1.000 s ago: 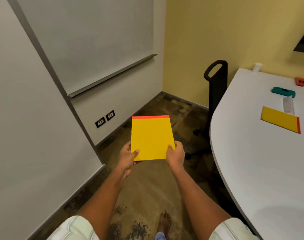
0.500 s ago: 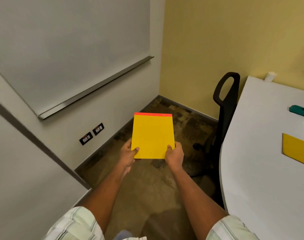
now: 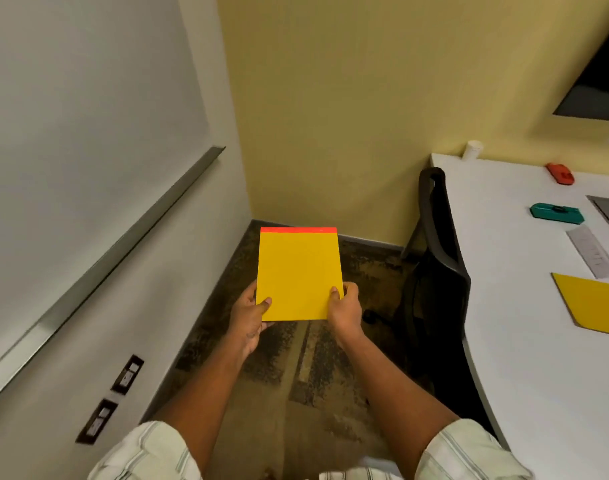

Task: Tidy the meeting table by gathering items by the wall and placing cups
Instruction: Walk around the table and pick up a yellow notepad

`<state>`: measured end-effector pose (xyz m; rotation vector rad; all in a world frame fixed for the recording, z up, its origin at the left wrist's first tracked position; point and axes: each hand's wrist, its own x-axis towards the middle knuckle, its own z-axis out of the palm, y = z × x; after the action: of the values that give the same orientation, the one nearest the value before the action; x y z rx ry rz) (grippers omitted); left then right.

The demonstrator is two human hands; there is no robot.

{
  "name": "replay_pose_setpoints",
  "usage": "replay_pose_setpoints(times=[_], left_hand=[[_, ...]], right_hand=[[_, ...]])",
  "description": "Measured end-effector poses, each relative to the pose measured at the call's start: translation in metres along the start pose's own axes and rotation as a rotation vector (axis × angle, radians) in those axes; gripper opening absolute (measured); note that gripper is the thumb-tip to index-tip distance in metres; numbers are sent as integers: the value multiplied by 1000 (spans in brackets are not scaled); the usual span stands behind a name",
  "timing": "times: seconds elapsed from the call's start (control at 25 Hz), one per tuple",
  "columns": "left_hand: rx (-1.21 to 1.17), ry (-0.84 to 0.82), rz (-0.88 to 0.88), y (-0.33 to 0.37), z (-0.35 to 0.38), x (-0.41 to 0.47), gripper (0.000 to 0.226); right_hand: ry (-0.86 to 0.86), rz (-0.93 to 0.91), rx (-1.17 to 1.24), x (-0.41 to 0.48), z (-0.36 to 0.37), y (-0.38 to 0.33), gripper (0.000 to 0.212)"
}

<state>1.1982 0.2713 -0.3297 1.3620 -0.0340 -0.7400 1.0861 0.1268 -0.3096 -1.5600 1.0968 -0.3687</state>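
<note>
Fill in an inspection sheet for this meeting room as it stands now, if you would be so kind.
Surface: white table, its far end against the yellow wall.
Job's things: yellow notepad with a red top strip, held over the floor; second yellow pad flat on the table; white cup at the far corner by the wall.
Clutter: teal object, red object and clear plastic strip on the table.
Hands: left hand and right hand each pinch a lower corner of the notepad.
Cables: nothing seen.
Surroundings: black chair at the table; whiteboard and wall sockets on the left; dark screen on the wall.
</note>
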Motion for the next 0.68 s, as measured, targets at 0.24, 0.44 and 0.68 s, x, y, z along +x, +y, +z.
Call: replay_pose_setpoints(times=[0.24,0.44,0.68], left_hand=[[25,-70,16,56,3,122,46],[41,-97,17,88,25,226,45],[52,-154,-10,126,80,346,44]], right_hand=[[39,16,60,89,43,-53,35],[106,36,92,193,70,-82,32],[153,74,55,324,71,-123,32]])
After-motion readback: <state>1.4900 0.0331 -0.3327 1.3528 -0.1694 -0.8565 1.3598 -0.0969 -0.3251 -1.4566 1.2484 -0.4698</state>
